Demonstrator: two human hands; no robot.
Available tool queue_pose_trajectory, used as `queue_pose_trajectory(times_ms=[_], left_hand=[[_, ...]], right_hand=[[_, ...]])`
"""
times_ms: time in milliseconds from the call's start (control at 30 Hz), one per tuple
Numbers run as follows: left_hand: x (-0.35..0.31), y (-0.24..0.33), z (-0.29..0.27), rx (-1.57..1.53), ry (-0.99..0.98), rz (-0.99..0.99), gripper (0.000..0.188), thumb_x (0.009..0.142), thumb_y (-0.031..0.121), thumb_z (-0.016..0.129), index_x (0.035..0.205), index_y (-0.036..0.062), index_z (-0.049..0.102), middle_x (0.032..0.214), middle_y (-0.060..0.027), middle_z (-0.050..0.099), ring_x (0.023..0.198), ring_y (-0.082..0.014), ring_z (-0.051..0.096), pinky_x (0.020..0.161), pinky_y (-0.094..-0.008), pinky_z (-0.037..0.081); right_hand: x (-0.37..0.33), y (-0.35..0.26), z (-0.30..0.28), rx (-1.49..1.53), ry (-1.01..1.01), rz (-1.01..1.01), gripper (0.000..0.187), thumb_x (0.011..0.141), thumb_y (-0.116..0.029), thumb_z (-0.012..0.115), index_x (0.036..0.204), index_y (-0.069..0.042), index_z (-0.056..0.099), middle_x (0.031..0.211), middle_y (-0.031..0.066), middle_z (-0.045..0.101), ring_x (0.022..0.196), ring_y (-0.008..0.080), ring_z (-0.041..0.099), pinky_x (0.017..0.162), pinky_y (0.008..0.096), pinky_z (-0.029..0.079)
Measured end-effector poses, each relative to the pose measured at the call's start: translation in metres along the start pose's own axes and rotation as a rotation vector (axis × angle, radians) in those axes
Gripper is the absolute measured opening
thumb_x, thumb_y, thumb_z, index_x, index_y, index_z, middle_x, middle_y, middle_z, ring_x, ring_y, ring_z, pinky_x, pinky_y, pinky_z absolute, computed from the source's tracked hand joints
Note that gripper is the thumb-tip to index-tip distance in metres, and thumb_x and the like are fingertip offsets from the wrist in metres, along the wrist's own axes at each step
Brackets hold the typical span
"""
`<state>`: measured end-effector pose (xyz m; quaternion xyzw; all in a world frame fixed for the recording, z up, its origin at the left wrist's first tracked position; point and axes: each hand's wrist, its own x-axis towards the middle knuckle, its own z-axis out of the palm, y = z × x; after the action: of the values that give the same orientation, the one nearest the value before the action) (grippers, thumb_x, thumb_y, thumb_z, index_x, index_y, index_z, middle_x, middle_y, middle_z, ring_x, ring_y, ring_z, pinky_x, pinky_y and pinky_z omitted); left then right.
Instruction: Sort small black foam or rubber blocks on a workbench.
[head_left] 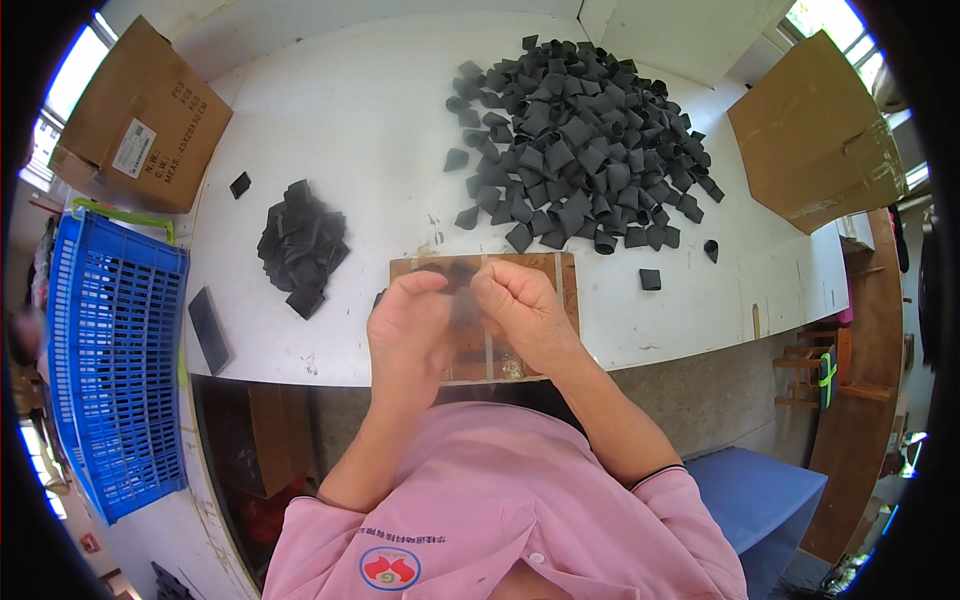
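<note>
Over a wooden board [570,290] at the table's front edge, my two hands face each other with a small black piece [464,306] between them. Motion smears the piece, so its exact shape cannot be made out. My right hand [527,312] is closed in a pinch at its right side. My left hand [410,325] curls around its left side, its fingers partly blurred. Beyond the board lies a big heap of black tube-like pieces [580,140], apparently of fabric or foam. A smaller pile of flat black pieces [302,248] is to the left.
A blue plastic basket [120,360] stands at the left, below a cardboard box [145,115]. Another cardboard box [815,135] is at the right. A dark flat block [209,330] lies near the left table edge. Single black pieces [650,279] lie right of the board. A blue stool [750,490] is lower right.
</note>
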<state>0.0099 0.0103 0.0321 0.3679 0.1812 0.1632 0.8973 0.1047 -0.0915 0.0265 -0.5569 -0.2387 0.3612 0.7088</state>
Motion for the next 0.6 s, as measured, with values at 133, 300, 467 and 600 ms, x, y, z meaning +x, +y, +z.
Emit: queue_pose_trajectory(times_ms=[133,300,467,600], left_hand=[[0.004,0.005,0.008,0.119,-0.012,0.121,0.022,0.082,0.006,0.056,0.101,-0.0008,0.047,0.067,-0.0021,0.052,0.042,-0.0036,0.036,0.039,-0.0161,0.027],[0.004,0.002,0.008,0.000,-0.157,0.169,0.024,0.081,0.006,0.056,0.102,-0.0014,0.046,0.067,-0.0025,0.052,0.042,-0.0032,0.036,0.039,-0.0163,0.026],[0.005,-0.001,-0.002,0.273,0.018,0.191,0.028,0.082,0.005,0.054,0.108,-0.0024,0.045,0.080,-0.0057,0.055,0.055,-0.0046,0.044,0.047,-0.0168,0.035],[0.007,0.005,0.010,0.613,0.069,0.506,0.042,0.082,0.005,0.055,0.121,-0.0048,0.040,0.102,-0.0111,0.052,0.090,-0.0108,0.049,0.072,-0.0210,0.040]], right_hand=[[0.008,-0.002,-0.007,-0.508,0.103,-0.454,0.021,0.089,-0.020,0.050,0.075,-0.004,0.053,0.058,-0.0051,0.043,0.052,0.0021,0.037,0.045,0.0188,0.031],[0.001,-0.007,-0.005,0.036,-0.072,0.033,0.020,0.088,-0.019,0.051,0.075,-0.004,0.053,0.058,-0.0053,0.043,0.052,0.0026,0.037,0.045,0.0192,0.031],[0.005,0.013,-0.006,0.085,-0.033,-0.026,0.018,0.086,-0.017,0.054,0.076,-0.003,0.054,0.060,-0.0036,0.045,0.053,0.0042,0.038,0.046,0.0198,0.032],[0.000,0.004,-0.008,-0.411,0.204,-0.396,0.014,0.081,-0.013,0.060,0.080,0.000,0.055,0.072,0.0025,0.048,0.057,0.0093,0.044,0.049,0.0228,0.035]])
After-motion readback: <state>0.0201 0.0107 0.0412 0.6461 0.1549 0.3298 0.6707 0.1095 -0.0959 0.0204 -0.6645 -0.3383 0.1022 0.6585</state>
